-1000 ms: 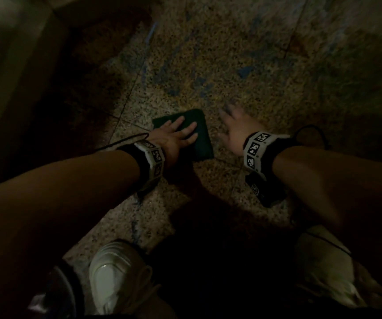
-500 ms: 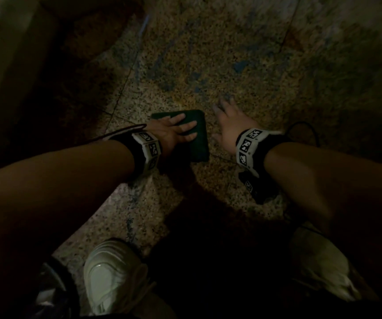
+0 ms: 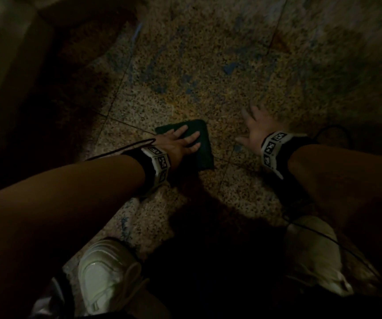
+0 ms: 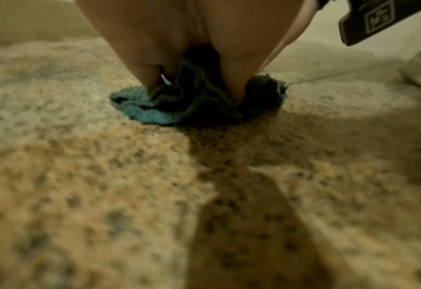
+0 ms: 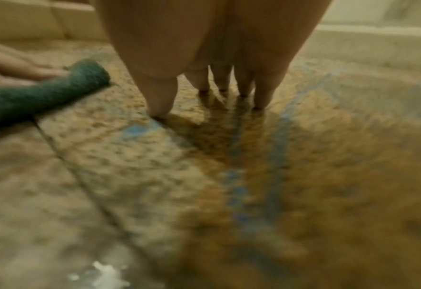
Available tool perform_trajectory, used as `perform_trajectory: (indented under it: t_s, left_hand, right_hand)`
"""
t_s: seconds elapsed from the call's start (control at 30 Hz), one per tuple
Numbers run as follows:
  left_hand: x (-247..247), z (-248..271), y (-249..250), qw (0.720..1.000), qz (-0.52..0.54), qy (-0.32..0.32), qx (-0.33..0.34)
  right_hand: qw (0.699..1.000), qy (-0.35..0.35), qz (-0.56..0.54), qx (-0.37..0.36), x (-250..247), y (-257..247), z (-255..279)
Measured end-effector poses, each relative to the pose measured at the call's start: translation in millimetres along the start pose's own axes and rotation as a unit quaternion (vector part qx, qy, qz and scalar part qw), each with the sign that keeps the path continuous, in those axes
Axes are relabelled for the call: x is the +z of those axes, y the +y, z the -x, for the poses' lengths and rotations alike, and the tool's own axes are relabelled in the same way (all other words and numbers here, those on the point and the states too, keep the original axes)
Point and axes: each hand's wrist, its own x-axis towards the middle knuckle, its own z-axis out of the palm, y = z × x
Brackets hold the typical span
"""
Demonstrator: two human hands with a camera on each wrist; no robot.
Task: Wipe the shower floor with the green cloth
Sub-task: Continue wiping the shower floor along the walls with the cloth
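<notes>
We pressed left hand [image 3: 178, 143], fingers flat, on green cloth [image 3: 202, 148]: soft, bunches; right hand [image 3: 255, 130] spread on shower floor [image 3: 208, 77] beside cloth, holding nothing.

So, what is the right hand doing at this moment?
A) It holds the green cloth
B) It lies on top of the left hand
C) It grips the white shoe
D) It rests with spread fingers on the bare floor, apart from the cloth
D: the right hand has its fingertips on the speckled floor, while only the left hand presses the green cloth.
</notes>
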Motion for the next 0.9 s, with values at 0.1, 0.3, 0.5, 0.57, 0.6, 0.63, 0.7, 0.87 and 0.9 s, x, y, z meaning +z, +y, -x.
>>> perform_trajectory:
  t_s: [0.1, 0.3, 0.5, 0.57, 0.6, 0.63, 0.7, 0.87, 0.9]
  left_hand:
    - [-4.3, 0.3, 1.1, 1.0, -0.018, 0.002, 0.0]
    - [-35.5, -17.3, 11.8, 1.0, -0.003, 0.017, -0.025]
    - [-32.4, -18.8, 24.9, 0.999, 0.001, 0.028, -0.03]
    - [-17.8, -16.1, 31.8, 0.999, -0.022, 0.025, -0.002]
    - [-12.0, -15.3, 34.6, 0.999, -0.028, 0.02, 0.012]
    - [-8.3, -14.5, 36.2, 0.999, -0.026, 0.017, 0.023]
    - [-7.5, -14.6, 35.3, 0.999, -0.011, 0.02, 0.03]
    - [-21.6, -18.2, 29.7, 0.999, -0.041, 0.019, 0.03]
    - [-26.6, -20.2, 30.0, 0.999, -0.04, 0.021, 0.029]
  right_hand:
    - [1.0, -0.003, -0.007, 0.007, 3.1, -6.5, 0.3]
    - [0.998, 0.011, -0.053, -0.019, 5.6, 2.7, 1.8]
    - [0.999, -0.012, -0.033, -0.022, -2.6, 5.5, -2.7]
    - [0.999, -0.011, -0.03, -0.03, -4.6, 11.1, -2.1]
    - [0.999, -0.007, -0.028, -0.035, -4.8, 12.4, -1.3]
    - [0.999, -0.001, -0.027, -0.04, -4.1, 13.0, -1.3]
    - [0.999, 0.004, -0.026, -0.038, -2.6, 11.1, -2.0]
    - [0.999, -0.001, -0.047, -0.016, 2.3, 3.8, -6.7]
    - [0.998, 0.0, -0.055, -0.018, 1.6, 3.5, -7.3]
